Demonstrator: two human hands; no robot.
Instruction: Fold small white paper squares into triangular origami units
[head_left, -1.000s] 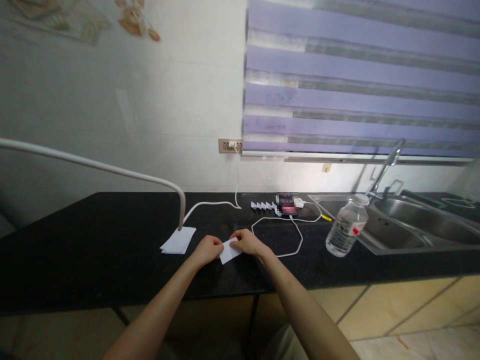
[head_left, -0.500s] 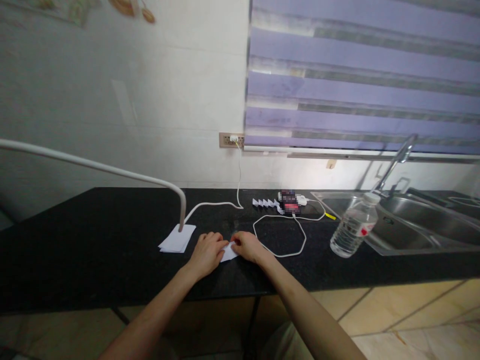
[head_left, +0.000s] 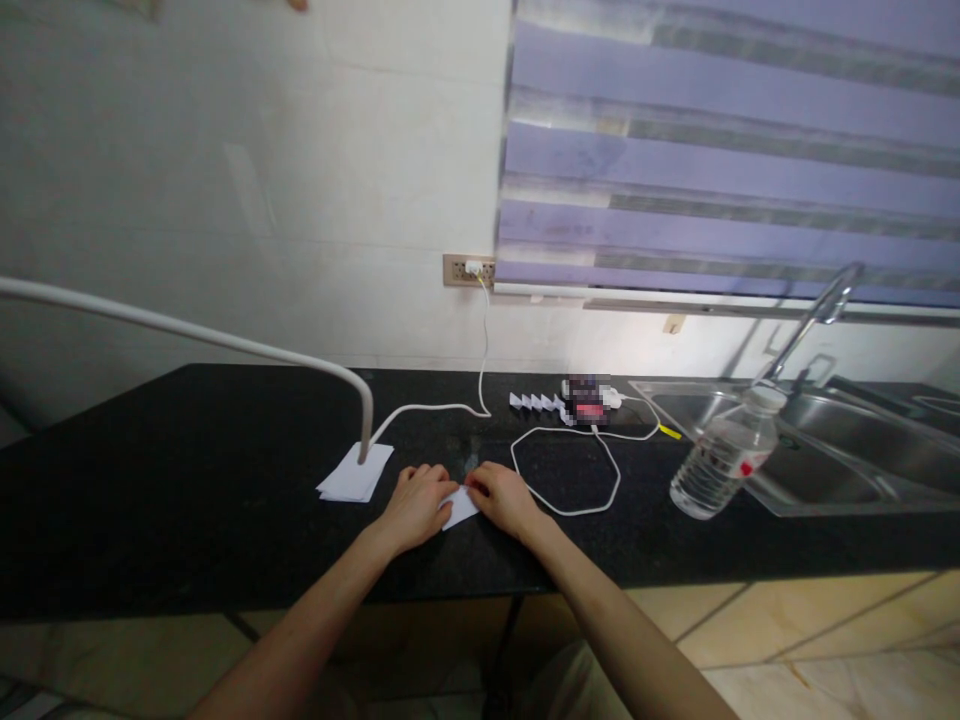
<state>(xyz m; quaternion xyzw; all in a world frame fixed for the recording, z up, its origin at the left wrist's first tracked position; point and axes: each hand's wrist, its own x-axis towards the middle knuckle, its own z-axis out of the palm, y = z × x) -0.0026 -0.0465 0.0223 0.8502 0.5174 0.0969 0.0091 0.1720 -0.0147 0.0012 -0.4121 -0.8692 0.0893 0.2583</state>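
Note:
A small white folded paper (head_left: 459, 508) lies on the black countertop (head_left: 187, 480) between my hands. My left hand (head_left: 414, 504) rests flat on its left part, fingers stretched and pressing down. My right hand (head_left: 505, 497) holds the paper's right edge, fingers curled in a pinch on it. Most of the paper is hidden under the two hands.
A stack of white paper sheets (head_left: 355, 474) lies left of my hands, under a white lamp arm (head_left: 225, 343). A white cable (head_left: 570, 470) loops to the right. Small folded paper pieces (head_left: 534, 402), a water bottle (head_left: 721, 455) and a steel sink (head_left: 825, 450) lie beyond.
The paper, held up slightly off the counter a second ago, now lies flat under my left hand. The view has shifted a little to the left.

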